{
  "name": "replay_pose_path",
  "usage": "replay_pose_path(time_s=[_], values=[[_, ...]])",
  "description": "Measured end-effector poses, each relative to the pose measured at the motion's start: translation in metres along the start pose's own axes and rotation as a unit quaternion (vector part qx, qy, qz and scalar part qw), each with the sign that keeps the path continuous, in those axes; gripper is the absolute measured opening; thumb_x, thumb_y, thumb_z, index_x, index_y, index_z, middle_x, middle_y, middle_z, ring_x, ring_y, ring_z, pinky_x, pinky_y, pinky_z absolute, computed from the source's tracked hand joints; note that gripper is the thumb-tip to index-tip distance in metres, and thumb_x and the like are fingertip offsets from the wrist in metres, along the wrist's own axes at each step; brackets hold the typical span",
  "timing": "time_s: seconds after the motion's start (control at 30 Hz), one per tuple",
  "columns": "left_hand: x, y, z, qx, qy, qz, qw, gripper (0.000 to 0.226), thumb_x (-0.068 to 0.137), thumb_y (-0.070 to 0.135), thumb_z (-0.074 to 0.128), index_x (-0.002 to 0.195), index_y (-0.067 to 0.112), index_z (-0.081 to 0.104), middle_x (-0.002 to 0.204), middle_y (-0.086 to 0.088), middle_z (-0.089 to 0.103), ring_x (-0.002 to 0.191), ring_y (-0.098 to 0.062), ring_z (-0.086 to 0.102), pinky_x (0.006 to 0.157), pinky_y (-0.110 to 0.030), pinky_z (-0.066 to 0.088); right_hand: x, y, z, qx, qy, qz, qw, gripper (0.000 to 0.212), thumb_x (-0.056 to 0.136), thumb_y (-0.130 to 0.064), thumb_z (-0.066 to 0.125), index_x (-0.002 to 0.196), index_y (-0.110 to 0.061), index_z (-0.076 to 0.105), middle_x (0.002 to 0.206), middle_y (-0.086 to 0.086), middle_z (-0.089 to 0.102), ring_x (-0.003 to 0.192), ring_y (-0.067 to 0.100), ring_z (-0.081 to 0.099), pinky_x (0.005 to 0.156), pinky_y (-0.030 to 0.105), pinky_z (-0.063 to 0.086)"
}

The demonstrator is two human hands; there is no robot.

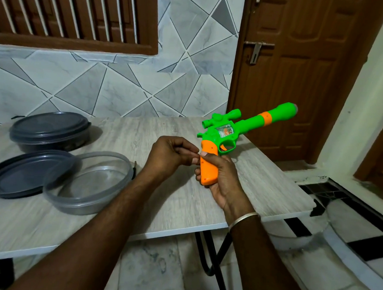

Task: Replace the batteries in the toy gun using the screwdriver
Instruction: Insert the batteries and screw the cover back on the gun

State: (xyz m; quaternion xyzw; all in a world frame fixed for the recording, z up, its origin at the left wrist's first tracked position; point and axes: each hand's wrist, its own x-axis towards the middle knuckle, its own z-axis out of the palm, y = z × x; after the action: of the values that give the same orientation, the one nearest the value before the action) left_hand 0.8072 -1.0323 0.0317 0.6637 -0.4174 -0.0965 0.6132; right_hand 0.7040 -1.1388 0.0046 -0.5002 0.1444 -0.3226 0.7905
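Observation:
The toy gun point(231, 131) is green with a scope, an orange band on its barrel and an orange grip point(208, 168). It is held above the table's right side, barrel pointing up and to the right. My right hand point(226, 185) is wrapped around the grip from below, thumb on its side. My left hand point(169, 157) has its fingers pinched together, and the fingertips touch the grip's upper left edge. I cannot see anything between those fingers. A thin dark tool point(135, 169), possibly the screwdriver, pokes out behind the clear container. No batteries are in view.
On the grey wood-grain table point(159, 210) stand an open clear round container point(87, 183), a loose dark lid point(22, 175) and a closed dark-lidded container point(50, 129). A tiled wall is behind the table and a brown door point(291, 72) at right. The table edge runs just beneath my forearms.

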Motion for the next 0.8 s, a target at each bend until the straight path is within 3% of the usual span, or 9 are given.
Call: replay_pose_path(time_s=[0.1,0.27,0.5,0.63,0.8], values=[[0.000,-0.002,-0.003,0.005,-0.001,0.001,1.000,0.022,0.075,-0.012,0.078,0.095,-0.004,0.075,0.078,-0.015,0.076,0.074,-0.019,0.076,0.072,-0.026,0.060,-0.001,-0.001,0.001,-0.005,-0.011,0.005,1.000,0.018,0.089,-0.009,0.062,0.107,-0.008,0.059,0.081,0.016,0.065,0.053,0.023,0.058,0.047,0.025,0.046],[-0.004,-0.005,-0.001,-0.005,0.024,0.015,1.000,0.019,0.077,-0.002,0.081,0.095,0.002,0.075,0.080,-0.018,0.076,0.081,-0.038,0.074,0.080,-0.042,0.061,0.003,0.003,0.001,-0.001,0.000,0.010,1.000,0.039,0.089,-0.013,0.063,0.125,0.000,0.054,0.088,0.018,0.065,0.054,0.022,0.059,0.048,0.027,0.047],[-0.012,-0.001,0.009,-0.047,0.021,0.005,0.999,0.019,0.078,-0.005,0.079,0.095,-0.004,0.071,0.079,-0.023,0.073,0.072,-0.026,0.071,0.075,-0.037,0.061,0.004,0.002,0.000,0.028,-0.002,0.009,1.000,0.014,0.092,-0.014,0.061,0.105,-0.012,0.057,0.075,0.012,0.062,0.052,0.021,0.057,0.047,0.025,0.047],[-0.013,0.004,0.015,-0.072,0.039,-0.008,0.997,0.021,0.076,-0.009,0.079,0.094,-0.011,0.068,0.079,-0.033,0.069,0.064,-0.028,0.069,0.064,-0.030,0.061,0.004,0.001,0.001,0.031,0.008,0.012,0.999,0.024,0.094,-0.019,0.058,0.115,-0.008,0.055,0.074,0.012,0.060,0.048,0.019,0.057,0.044,0.023,0.046],[-0.013,0.006,0.016,-0.070,0.047,-0.030,0.996,0.022,0.075,-0.009,0.080,0.093,-0.012,0.067,0.078,-0.032,0.070,0.063,-0.028,0.069,0.066,-0.031,0.062,0.010,0.007,-0.001,0.028,0.021,0.018,0.999,0.045,0.094,-0.022,0.059,0.131,0.001,0.049,0.074,0.013,0.060,0.048,0.020,0.057,0.044,0.024,0.046]])
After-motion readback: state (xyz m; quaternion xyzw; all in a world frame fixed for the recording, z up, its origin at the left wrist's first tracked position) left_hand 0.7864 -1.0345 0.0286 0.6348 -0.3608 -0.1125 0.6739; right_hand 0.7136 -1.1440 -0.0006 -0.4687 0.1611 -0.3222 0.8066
